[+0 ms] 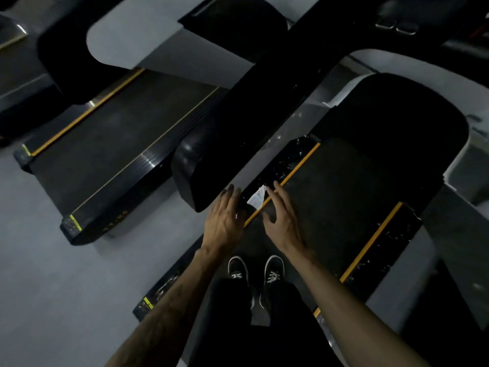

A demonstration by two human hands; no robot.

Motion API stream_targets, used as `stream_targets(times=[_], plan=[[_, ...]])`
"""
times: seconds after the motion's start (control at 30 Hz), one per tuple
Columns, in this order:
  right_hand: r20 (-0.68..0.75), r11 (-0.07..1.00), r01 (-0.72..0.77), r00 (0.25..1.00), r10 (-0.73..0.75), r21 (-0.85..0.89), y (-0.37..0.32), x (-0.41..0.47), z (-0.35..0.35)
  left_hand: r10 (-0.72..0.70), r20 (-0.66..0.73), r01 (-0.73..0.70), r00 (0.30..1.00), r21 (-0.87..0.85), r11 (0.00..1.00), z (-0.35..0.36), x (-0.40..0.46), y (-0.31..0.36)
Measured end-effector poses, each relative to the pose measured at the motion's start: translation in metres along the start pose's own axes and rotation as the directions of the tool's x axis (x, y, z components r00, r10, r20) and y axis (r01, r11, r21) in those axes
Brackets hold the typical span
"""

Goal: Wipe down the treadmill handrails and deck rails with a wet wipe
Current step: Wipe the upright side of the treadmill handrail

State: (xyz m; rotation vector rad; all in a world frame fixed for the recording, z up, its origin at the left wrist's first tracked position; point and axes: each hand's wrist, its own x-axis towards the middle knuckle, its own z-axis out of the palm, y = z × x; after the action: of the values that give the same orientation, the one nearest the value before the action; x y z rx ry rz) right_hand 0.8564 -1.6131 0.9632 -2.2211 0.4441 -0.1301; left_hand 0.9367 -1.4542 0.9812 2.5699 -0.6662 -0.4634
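Right fingers: right hand point(281, 221) spread and relaxed, gripping nothing; index tip touches or hovers at the wet wipe point(257, 197), contact unclear.
Left fingers: left hand point(224, 223) extended, nearly straight, empty; tips reach the handrail point(211, 165) end.
Wipe: crumpled white, lying on the left deck rail point(275, 170), between both hands' fingertips.
Past fingers: glossy rail with yellow edge stripe, dark belt point(344, 186) to the right.
Below wrists: shoes point(255, 271) on belt.
Far left: second treadmill point(111, 144).
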Motion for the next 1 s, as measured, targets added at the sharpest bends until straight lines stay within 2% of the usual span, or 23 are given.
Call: stream_targets(times=[0.17, 0.37, 0.53, 0.67, 0.77, 1.0], plan=[[0.012, 0.994, -0.067, 0.998, 0.068, -0.083, 0.047, 0.011, 0.025, 0.017, 0.075, -0.019, 0.997, 0.028, 0.999, 0.055, 0.029, -0.020], [0.072, 0.983, -0.140, 0.986, 0.150, -0.121, 0.116, 0.034, 0.086, -0.005, 0.136, -0.008, 0.991, 0.095, 0.995, 0.139, 0.068, -0.065], [0.086, 0.982, -0.149, 0.984, 0.159, -0.114, 0.206, 0.073, 0.157, 0.037, 0.210, -0.067, 0.977, 0.134, 0.989, 0.228, 0.124, -0.106], [0.082, 0.977, -0.125, 0.987, 0.140, -0.171, 0.297, 0.101, 0.221, 0.001, 0.267, -0.045, 0.964, 0.158, 0.986, 0.317, 0.171, -0.152], [0.065, 0.961, -0.111, 0.989, 0.132, -0.254, 0.363, 0.115, 0.267, -0.027, 0.248, -0.023, 0.968, 0.199, 0.980, 0.392, 0.202, -0.192], [0.153, 0.925, -0.119, 0.971, 0.185, -0.361, 0.479, 0.143, 0.355, 0.002, 0.171, -0.040, 0.985, 0.219, 0.975, 0.533, 0.252, -0.260]])
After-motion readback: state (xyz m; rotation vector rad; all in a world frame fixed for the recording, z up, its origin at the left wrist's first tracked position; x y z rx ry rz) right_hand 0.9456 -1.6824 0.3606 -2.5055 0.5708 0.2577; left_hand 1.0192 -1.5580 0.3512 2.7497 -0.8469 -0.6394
